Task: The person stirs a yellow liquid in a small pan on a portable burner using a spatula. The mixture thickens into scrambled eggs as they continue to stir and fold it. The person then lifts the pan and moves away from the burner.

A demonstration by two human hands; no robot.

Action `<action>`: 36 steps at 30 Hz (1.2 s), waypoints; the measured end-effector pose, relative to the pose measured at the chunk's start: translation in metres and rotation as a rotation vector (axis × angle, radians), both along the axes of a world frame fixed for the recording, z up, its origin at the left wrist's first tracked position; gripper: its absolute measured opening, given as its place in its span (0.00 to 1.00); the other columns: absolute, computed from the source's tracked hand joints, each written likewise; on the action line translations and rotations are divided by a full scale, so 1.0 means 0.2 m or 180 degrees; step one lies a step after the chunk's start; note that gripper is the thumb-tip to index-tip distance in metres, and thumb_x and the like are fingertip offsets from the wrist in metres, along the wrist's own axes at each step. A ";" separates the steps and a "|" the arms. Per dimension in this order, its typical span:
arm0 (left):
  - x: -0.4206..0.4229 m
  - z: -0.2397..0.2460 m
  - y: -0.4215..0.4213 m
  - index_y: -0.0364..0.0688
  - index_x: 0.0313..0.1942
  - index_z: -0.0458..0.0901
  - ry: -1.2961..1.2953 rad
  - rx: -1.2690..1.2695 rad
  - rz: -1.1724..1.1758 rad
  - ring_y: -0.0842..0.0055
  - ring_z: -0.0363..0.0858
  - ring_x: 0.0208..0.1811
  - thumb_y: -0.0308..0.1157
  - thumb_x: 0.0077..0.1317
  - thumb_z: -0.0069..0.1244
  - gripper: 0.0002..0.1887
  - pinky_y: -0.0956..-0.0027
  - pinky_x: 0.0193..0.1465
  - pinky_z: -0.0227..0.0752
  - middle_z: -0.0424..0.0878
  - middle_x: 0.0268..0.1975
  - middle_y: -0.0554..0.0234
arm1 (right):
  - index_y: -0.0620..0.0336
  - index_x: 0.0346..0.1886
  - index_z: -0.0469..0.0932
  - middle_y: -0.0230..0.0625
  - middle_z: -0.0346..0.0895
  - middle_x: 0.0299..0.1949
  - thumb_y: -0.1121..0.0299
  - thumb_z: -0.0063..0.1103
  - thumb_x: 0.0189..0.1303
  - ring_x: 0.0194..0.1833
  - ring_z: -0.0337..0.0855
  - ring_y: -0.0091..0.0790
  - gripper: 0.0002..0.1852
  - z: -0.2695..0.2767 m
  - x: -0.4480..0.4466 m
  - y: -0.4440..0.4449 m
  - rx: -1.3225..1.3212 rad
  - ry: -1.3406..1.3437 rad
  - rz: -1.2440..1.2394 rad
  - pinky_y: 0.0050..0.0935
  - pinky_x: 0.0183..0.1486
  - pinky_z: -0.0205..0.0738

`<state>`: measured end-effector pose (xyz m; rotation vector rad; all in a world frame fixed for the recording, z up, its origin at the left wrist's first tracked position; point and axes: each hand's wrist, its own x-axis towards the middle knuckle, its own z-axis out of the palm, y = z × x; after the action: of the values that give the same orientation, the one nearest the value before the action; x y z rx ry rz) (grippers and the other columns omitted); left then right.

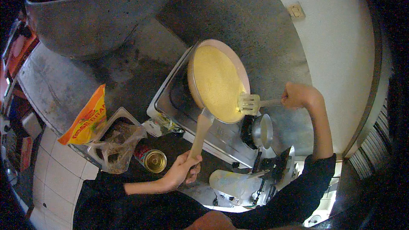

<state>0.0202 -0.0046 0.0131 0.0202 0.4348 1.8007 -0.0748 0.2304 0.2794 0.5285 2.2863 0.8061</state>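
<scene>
My left hand [183,171] is closed around the beige handle of a frying pan [243,73], which is tilted above a gas stove. A smooth yellow layer of batter or pancake [215,81] covers the pan's inside. In my right hand [295,95] is the handle of a pale slotted spatula [250,103]. Its blade is at the pan's right rim, with yellow bits on it, touching or just over the edge of the yellow layer. Whether that layer is set or liquid I cannot tell.
The stove [220,143] carries a small saucepan [263,131] with pale contents. A white pitcher [223,182] stands near me. Leftward are an opened-looking tin can [155,161], a plastic container with a bag [119,147] and an orange-yellow packet [91,121]. A curved metal sheet [86,22] rises at upper left.
</scene>
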 end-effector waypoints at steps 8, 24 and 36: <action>-0.03 0.02 -0.02 0.42 0.34 0.60 0.0050 0.0014 -0.0160 0.84 0.56 0.10 0.38 0.64 0.40 0.11 0.80 0.09 0.52 0.59 0.17 0.71 | 0.61 0.26 0.79 0.28 0.66 0.11 0.67 0.55 0.47 0.12 0.61 0.21 0.08 0.11 -0.16 0.02 -0.0938 -0.0629 -0.1312 0.25 0.14 0.55; -0.12 0.02 -0.08 0.42 0.35 0.61 0.0661 -0.0228 -0.0664 0.82 0.61 0.11 0.38 0.64 0.39 0.10 0.78 0.09 0.55 0.59 0.16 0.71 | 0.48 0.38 0.81 0.19 0.55 0.10 0.54 0.53 0.55 0.11 0.53 0.15 0.14 0.07 -0.44 0.24 -0.1384 -0.1714 -0.2849 0.17 0.13 0.47; -0.16 0.04 -0.12 0.42 0.37 0.62 0.0187 -0.0233 -0.0876 0.84 0.56 0.11 0.37 0.65 0.39 0.09 0.79 0.08 0.50 0.59 0.15 0.70 | 0.56 0.42 0.79 0.17 0.60 0.12 0.60 0.56 0.56 0.13 0.50 0.13 0.14 -0.39 0.15 0.77 -0.3680 -0.0744 -0.1639 0.16 0.13 0.43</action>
<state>-0.0125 -0.0279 0.0202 0.0786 0.5141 1.5156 -0.0453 0.3836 0.2024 0.3861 1.8552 -0.6661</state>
